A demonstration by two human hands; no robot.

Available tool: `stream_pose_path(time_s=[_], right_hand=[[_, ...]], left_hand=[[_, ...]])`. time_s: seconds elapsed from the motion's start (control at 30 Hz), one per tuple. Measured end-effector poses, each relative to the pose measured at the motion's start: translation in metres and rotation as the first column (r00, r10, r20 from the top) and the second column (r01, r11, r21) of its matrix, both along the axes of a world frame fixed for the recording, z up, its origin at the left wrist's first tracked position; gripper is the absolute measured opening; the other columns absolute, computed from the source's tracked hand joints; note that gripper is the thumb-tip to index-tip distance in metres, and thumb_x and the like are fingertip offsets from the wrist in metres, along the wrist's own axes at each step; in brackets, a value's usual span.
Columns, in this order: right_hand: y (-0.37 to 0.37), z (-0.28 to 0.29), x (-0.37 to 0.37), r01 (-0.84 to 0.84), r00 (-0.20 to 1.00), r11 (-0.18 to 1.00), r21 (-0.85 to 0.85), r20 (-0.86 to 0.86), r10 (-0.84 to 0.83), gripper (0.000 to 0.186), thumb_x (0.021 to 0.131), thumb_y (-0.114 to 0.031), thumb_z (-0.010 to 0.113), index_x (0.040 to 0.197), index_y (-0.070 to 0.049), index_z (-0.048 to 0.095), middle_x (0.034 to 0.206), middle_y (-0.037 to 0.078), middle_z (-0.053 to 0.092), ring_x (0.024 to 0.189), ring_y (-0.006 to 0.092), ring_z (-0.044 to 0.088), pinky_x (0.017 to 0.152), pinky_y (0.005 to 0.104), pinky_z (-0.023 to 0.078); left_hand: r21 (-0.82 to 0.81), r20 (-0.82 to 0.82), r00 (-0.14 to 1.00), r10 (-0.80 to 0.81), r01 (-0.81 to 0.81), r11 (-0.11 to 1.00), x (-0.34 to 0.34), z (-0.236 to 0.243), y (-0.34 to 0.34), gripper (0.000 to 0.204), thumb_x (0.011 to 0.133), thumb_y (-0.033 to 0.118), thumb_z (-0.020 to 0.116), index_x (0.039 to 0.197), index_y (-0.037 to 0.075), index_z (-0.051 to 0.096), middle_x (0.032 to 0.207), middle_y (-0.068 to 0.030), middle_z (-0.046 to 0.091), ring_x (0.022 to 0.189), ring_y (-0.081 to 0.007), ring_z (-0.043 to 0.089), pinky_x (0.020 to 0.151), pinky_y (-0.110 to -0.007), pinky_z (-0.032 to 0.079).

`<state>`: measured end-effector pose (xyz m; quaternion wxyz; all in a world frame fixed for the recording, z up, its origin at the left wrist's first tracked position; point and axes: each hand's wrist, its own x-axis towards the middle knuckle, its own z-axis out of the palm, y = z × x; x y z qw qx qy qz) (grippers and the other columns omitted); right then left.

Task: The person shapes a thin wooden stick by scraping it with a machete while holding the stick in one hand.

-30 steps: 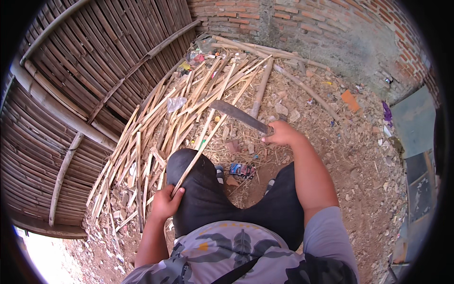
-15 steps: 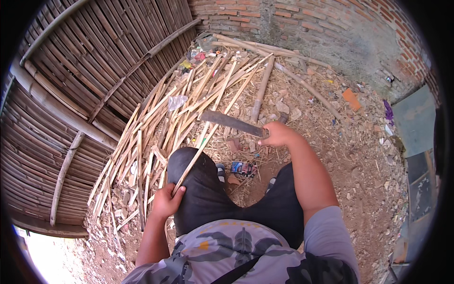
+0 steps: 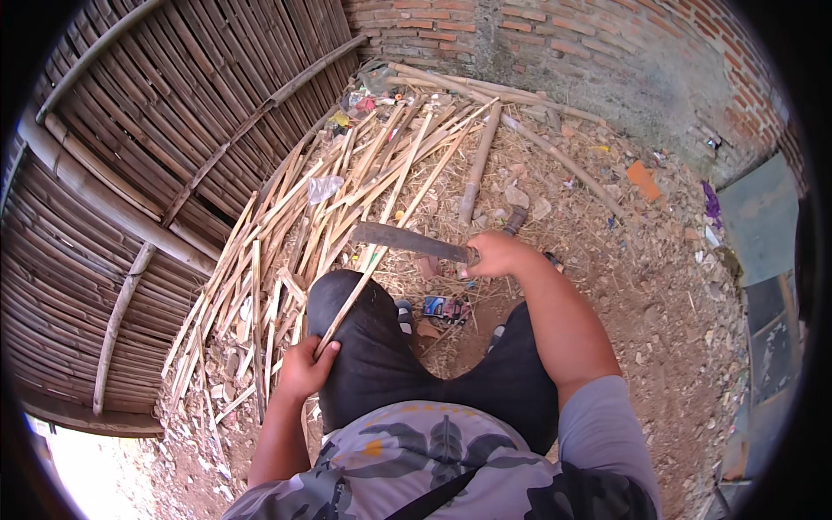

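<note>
In my left hand (image 3: 305,367), closed beside my left thigh, is the near end of a long split bamboo strip (image 3: 354,301). The strip slants up across my left knee toward the far side. My right hand (image 3: 496,255) is wrapped round the handle of a machete (image 3: 407,240), held out beyond my knees. Its dark, broad blade points left and crosses the bamboo strip. Whether the blade touches the strip I cannot tell. The handle is mostly hidden by my fingers.
A heap of pale bamboo strips (image 3: 286,217) lies to the left, along a bamboo slat wall (image 3: 104,208). Thicker poles (image 3: 483,165) rest near the far brick wall (image 3: 598,56). Rubble and litter cover the dirt floor. Grey panels (image 3: 763,224) stand at the right.
The machete in my right hand has come slightly nearer to me and shifted left along the strip. My left hand keeps its place on the strip.
</note>
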<state>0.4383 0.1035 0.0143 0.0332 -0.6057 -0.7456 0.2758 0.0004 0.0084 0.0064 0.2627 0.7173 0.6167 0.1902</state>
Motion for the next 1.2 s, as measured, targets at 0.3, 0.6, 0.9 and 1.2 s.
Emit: stream_pose_path(time_s=[0.3,0.6,0.9,1.2], right_hand=[[-0.001,0.005,0.029,0.238,0.96,0.969,-0.062,-0.139,-0.245,0.046,0.077,-0.037,0.086,0.108,-0.005,0.074,0.103,0.02,0.073,0.101,0.0349,0.071,0.089,0.044,0.054],[0.004,-0.01,0.021,0.126,0.989,0.991,0.042,-0.081,-0.123,0.051,0.077,-0.043,0.084,0.109,-0.005,0.074,0.104,0.021,0.073,0.102,0.0386,0.069,0.089,0.0452,0.054],[0.003,-0.003,0.014,0.073,0.997,0.995,0.062,-0.013,-0.073,0.055,0.077,-0.041,0.085,0.116,-0.005,0.072,0.108,0.023,0.072,0.105,0.04,0.069,0.091,0.0461,0.054],[0.001,0.0,0.029,0.175,0.984,0.984,0.036,-0.029,-0.174,0.049,0.08,-0.039,0.084,0.112,-0.005,0.073,0.107,0.023,0.072,0.103,0.0375,0.069,0.091,0.0446,0.054]], left_hand=[[0.015,-0.013,1.0,-0.013,0.013,1.0,-0.001,-0.002,0.001,0.047,0.095,0.04,0.072,0.072,0.001,0.058,0.058,-0.0187,0.057,0.052,-0.0341,0.056,0.054,-0.044,0.044],[0.019,-0.018,1.0,-0.013,0.014,1.0,0.003,0.0,0.001,0.048,0.094,0.041,0.072,0.072,0.001,0.057,0.059,-0.0199,0.057,0.053,-0.0365,0.056,0.055,-0.045,0.045],[0.009,0.016,1.0,0.004,-0.005,1.0,0.001,0.0,-0.001,0.048,0.094,0.039,0.073,0.071,0.001,0.057,0.056,-0.0161,0.055,0.05,-0.026,0.051,0.053,-0.042,0.043],[0.029,0.015,1.0,-0.008,0.008,1.0,0.0,-0.004,0.0,0.047,0.094,0.038,0.073,0.071,0.0,0.057,0.056,-0.0173,0.056,0.049,-0.0292,0.052,0.052,-0.043,0.042]])
